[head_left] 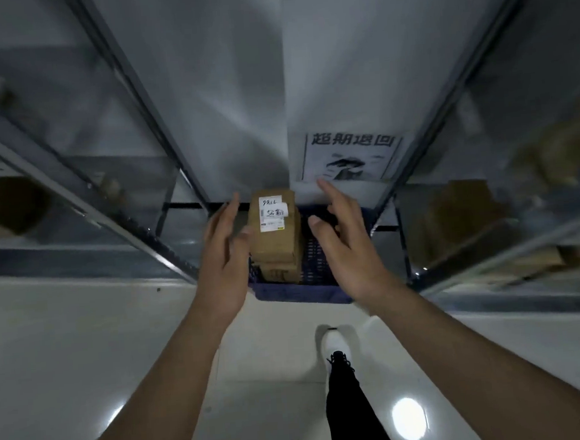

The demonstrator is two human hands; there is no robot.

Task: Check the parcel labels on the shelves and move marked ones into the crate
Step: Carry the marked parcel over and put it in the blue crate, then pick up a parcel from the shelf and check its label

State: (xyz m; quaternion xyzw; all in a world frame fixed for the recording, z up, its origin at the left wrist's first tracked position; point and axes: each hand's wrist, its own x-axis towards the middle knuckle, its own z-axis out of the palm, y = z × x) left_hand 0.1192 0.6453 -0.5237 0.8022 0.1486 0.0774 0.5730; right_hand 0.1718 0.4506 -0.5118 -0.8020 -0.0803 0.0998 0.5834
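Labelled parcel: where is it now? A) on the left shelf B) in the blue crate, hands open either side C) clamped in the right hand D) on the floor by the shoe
B: the labelled parcel stands in the blue crate, with the left hand and right hand open beside it, neither gripping.

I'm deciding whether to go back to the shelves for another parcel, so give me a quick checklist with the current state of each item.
1. Parcel in the blue crate: ok, it sits on other boxes inside.
2. Left hand let go: ok, open beside the parcel; thumb is close, contact cannot tell.
3. Right hand let go: ok, open and apart from the parcel.
4. Label marked: ok, handwriting shows on the white label, though it is too blurred to read.
5. Stack steady: cannot tell; the parcel stands above the crate rim.
6. More parcels on the shelves: ok, brown boxes show on both sides.
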